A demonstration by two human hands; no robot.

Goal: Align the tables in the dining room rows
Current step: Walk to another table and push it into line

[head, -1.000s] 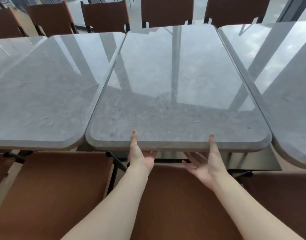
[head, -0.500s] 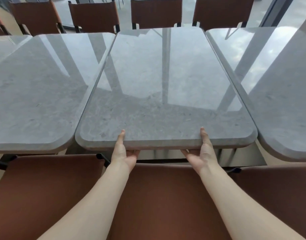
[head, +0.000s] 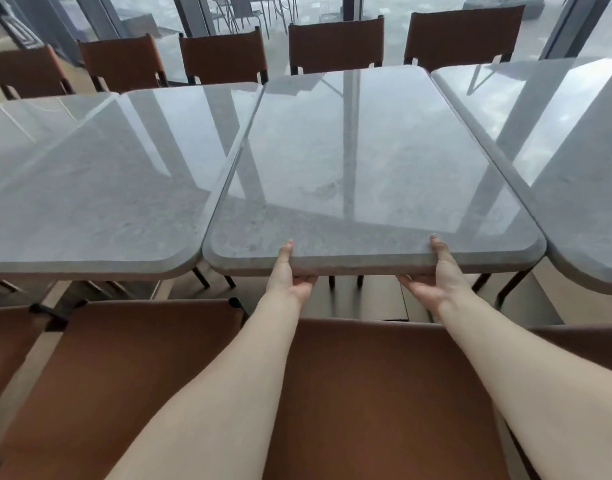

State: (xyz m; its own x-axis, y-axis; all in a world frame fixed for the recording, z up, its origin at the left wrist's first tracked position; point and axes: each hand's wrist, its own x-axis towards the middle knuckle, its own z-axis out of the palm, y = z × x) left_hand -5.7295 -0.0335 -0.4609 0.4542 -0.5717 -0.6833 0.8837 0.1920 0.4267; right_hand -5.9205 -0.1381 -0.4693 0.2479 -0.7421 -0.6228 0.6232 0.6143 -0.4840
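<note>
A: Head view: the middle bench fills the centre of the frame, grey stone top, rounded corners.

B: And the hands?

A: Both clamp its near edge. The left hand has its thumb on top and fingers curled under; the right hand grips the same way, further right.

B: Neighbours?

A: The left bench lies just beside it, long edges nearly touching. The right bench sits at the right edge of the frame, a narrow gap between.

B: Seating?

A: A brown chair back stands under the forearms at lower centre. More brown chairs line the far side, upper frame, before the windows.
</note>
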